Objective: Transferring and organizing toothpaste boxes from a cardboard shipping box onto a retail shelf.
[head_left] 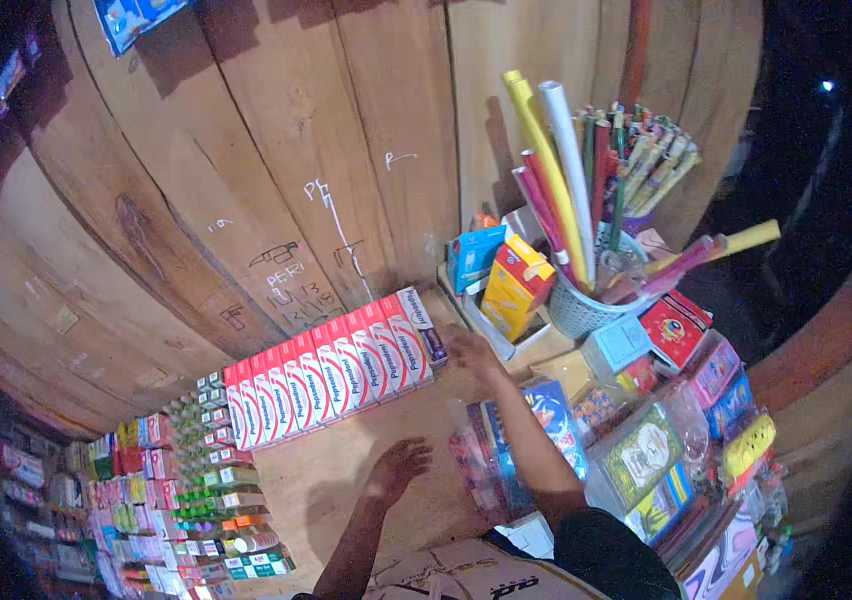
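Beside a basket [578, 317] with 1 white roll [568, 170] among coloured ones stand a yellow box [514, 292] and a blue box [475, 260]; bottles [257, 541] stand farther left.

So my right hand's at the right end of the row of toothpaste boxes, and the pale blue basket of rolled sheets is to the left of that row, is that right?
Not quite: the pale blue basket of rolled sheets is to the right of the row of toothpaste boxes, as the head view shows. Your right hand is at the row's right end.
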{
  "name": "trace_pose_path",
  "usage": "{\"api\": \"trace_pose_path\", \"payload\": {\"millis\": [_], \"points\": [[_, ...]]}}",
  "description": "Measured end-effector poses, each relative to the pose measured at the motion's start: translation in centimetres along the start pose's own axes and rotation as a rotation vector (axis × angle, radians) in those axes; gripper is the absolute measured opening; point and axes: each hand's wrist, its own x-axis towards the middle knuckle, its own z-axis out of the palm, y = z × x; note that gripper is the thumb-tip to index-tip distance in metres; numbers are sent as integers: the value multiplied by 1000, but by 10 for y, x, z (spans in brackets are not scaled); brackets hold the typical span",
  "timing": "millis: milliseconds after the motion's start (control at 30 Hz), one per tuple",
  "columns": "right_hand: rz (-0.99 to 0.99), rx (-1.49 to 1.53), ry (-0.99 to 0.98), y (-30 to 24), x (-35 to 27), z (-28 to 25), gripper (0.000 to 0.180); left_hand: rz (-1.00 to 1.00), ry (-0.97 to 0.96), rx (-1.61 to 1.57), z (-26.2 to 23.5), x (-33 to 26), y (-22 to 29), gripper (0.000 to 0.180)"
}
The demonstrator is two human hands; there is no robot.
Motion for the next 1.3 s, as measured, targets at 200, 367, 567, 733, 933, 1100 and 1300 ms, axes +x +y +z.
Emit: {"api": "trace_pose_path", "payload": {"millis": [200,367,567,733,933,1100,1300], "points": [[142,129,-80,-28,-148,47,29,-53,139,37,-49,-56,-49,38],[360,166,35,17,-263,96,29,-49,52,219,-48,-105,-59,35],[381,214,83,80,-376,167,25,-14,11,541,-62,-179,-71,24],[352,243,326,109,-469,219,22,-74,-161,571,-81,-240,-97,20],[347,283,553,135,-572,259,17,-320,-299,651,-100,-293,-139,17],[374,203,746,127,-643,269,22,-435,-477,720,-81,-315,-180,14],[239,220,987,147,-733,270,24,-627,-664,824,-58,-339,-234,11]]}}
